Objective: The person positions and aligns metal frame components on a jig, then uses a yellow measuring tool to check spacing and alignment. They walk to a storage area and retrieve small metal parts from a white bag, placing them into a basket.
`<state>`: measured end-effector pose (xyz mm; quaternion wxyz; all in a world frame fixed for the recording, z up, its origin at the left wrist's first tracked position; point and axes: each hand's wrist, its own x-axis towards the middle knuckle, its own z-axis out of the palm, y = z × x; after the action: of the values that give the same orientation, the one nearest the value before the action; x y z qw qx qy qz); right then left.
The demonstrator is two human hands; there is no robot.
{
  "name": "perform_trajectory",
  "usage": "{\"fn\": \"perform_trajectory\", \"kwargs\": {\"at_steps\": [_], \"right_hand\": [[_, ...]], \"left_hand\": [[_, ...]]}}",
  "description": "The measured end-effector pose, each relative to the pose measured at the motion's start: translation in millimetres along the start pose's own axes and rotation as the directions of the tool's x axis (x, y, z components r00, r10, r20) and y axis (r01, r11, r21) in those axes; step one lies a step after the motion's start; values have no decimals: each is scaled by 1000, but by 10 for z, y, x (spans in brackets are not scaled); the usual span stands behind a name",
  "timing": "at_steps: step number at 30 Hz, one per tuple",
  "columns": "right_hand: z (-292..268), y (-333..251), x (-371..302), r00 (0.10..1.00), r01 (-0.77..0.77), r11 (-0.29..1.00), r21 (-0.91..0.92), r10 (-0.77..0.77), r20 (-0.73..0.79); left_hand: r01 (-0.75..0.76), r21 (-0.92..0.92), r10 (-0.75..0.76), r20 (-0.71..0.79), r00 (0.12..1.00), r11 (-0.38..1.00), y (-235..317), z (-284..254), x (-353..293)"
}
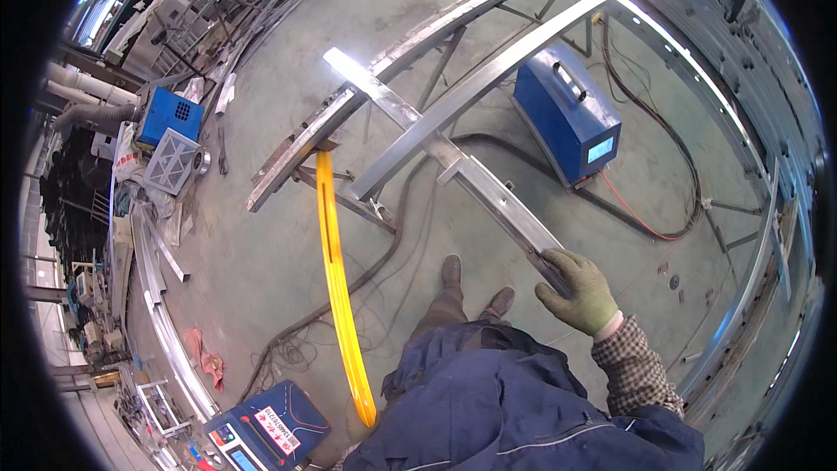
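The left hand is out of view, its grip unknown. Past the yellow strip (333, 266), the bar (508, 202) lies across the rail (302, 141), a crossbar (493, 83) meeting it; the right hand (580, 292) grips the bar's near end, where a firm, level hold should limit twisting.

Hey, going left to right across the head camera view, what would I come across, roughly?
Pink cloth on the floor → yellow bar → left shoe → right shoe → gloved right hand, gripping the near end of a metal bar.
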<state>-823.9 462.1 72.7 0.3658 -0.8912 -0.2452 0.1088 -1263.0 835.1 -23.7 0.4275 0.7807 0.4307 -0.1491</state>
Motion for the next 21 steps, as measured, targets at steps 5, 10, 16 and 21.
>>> {"fn": "perform_trajectory", "kwargs": {"at_steps": [5, 10, 16, 21], "right_hand": [[260, -173, 844, 997, 24, 1000, -6, -24, -78], [468, -593, 1825, 986, 168, 978, -127, -169, -2], [1169, -1032, 2910, 924, 372, 881, -291, -323, 203], [1460, -1071, 3510, 829, 501, 693, -518, -211, 518]], "left_hand": [[-70, -35, 69, -8, 998, 997, 781, -235, 475], [11, -214, 10, 98, 995, 977, 1373, -344, 1163], [-16, -35, 25, 262, 965, 999, 1779, -865, 1930], [-184, -100, 206, 323, 923, 978, 1558, -1131, 2431]]}}
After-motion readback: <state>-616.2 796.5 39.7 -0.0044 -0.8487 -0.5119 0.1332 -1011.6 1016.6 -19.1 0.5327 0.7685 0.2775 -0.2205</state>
